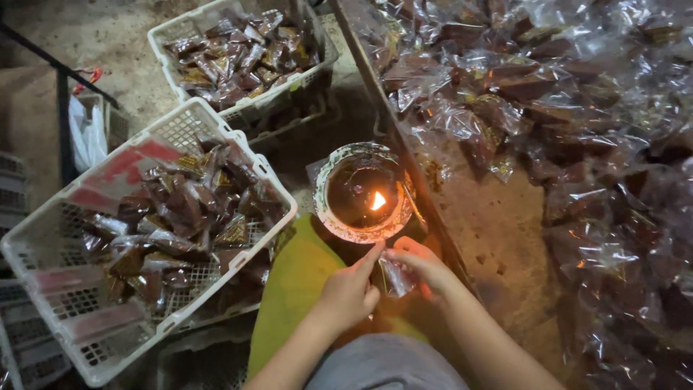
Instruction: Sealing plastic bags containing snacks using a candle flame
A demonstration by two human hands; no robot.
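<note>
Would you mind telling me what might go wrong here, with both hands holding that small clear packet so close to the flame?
The left hand and right hand pinch the clear packet just beside the flame in the bowl, so fingers could get burned. The film might melt too far or catch. The loose packets piled on the table nearby could also ignite.

Wooden board point(498, 224) carries heap of clear-wrapped brown packets point(570, 101) (loosely piled, right side).
</note>
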